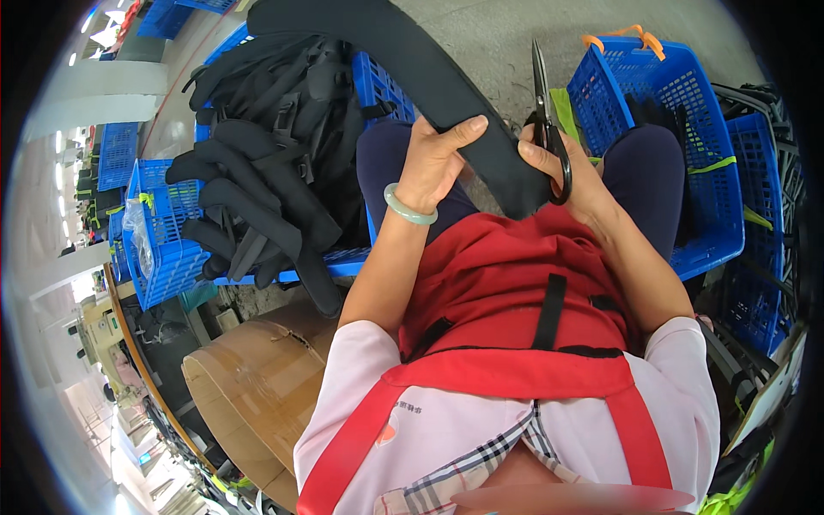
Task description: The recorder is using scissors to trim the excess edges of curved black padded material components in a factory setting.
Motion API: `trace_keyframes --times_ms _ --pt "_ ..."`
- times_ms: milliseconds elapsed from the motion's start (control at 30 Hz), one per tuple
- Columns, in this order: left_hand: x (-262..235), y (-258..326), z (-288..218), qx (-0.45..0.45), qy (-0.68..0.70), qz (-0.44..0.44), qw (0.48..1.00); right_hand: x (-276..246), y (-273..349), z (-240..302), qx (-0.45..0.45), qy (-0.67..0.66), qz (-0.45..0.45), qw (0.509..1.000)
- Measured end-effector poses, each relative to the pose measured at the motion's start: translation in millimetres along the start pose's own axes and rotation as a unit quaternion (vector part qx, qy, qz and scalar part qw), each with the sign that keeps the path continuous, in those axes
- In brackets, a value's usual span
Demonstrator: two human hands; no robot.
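Observation:
A long, curved black padded strap [425, 69] stretches from the top of the view down to my lap. My left hand [433, 163] grips its left edge, thumb lying across the top. Scissors with black handles [541, 81] are held in my right hand [577, 178], their blades pointing up and away from me. The right hand is at the strap's near end, its thumb close to the strap's edge; whether it also pinches the strap is unclear. Below the strap's end is my red apron [506, 275].
On the left, a blue crate [378, 81] is heaped with black padded straps [266, 189]. Another blue crate [154, 270] and a cardboard box [257, 378] stand nearby. To the right are blue baskets [717, 206], one with orange ties [639, 39], and black webbing.

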State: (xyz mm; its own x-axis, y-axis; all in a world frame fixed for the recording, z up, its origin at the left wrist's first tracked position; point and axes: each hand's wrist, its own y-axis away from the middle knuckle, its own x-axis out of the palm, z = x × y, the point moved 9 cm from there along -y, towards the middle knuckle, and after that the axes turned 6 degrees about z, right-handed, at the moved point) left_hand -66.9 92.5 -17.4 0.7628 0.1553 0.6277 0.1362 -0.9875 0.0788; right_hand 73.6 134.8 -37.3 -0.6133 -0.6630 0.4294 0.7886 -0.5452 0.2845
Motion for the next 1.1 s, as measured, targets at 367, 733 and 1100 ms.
trace_keyframes --times_ms 367,733,1100 --pt "0 -5 20 -0.015 -0.094 0.034 0.995 -11 -14 26 -0.143 0.122 -0.05 0.981" --pt "-22 2 5 0.006 -0.099 -0.034 0.995 -22 60 18 -0.011 0.435 0.033 0.9" --pt "-16 5 12 0.013 -0.029 -0.003 0.999 -26 62 -3 0.076 0.431 0.071 0.896"
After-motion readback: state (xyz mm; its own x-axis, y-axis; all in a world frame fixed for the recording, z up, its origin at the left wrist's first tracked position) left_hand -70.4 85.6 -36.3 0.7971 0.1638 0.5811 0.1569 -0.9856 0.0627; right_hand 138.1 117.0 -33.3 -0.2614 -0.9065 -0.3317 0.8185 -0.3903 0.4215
